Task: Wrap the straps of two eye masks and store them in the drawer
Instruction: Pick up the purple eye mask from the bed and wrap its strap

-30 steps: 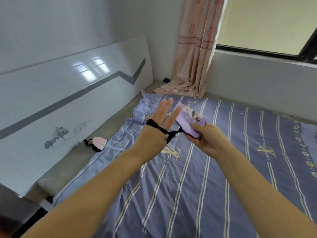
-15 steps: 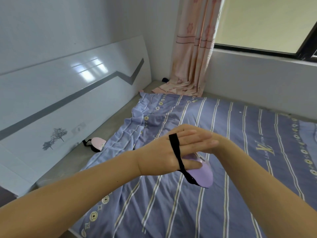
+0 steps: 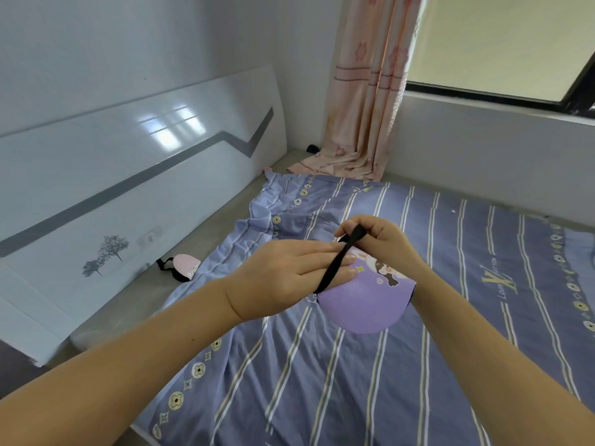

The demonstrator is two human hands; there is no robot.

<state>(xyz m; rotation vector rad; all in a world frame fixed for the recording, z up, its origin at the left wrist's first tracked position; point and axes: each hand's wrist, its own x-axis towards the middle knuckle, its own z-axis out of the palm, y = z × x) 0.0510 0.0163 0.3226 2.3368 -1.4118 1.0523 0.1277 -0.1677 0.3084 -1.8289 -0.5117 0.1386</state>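
Strap [image 3: 336, 263] pinched taut by my right hand [image 3: 386, 243], stretched over my flat left hand [image 3: 280, 275]; slack here, I reckon, and it slips off, dropping the purple mask [image 3: 363, 304].

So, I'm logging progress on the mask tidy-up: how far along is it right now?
Nothing looks finished. In hand: the right hand pinches the black strap of the purple eye mask, drawn across the left hand's straight fingers, so the first wrap is in progress. Left: the pink eye mask lies untouched beside the sheet, and no drawer is in view, so both are not yet stored.
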